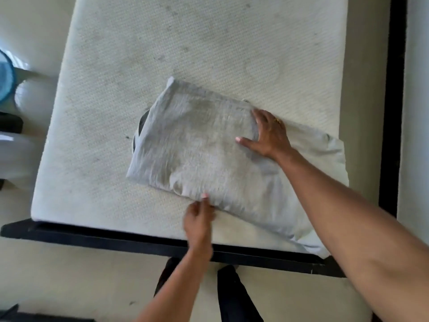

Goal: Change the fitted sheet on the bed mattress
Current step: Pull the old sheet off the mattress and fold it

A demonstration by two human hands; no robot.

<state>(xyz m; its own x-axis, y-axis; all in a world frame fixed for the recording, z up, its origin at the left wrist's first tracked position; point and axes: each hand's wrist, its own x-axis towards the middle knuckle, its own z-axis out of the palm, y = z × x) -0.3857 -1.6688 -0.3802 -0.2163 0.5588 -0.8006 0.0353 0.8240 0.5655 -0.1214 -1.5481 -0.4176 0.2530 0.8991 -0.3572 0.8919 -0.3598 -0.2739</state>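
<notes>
Fingers (258, 116) of my right hand (269, 133) are spread flat, pinning the folded sheet (197, 140). My left hand (199, 219) pinches its near edge, probably to unfold it.

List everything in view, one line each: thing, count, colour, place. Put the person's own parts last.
mattress: one, cream, bare with faint dark marks, centre of view
folded sheet: one, grey, on the mattress towards its near right corner
bed frame: one, black, along the mattress's near and right sides
floor: pale beige, around the bed
round object: one, blue, left edge, too cropped to identify
left hand: one, pinches the folded sheet's near edge
right hand: one, rests on top of the folded sheet, thumb spread
ring: one, gold, on a right-hand finger
trouser legs: two, black, below the bed frame
</notes>
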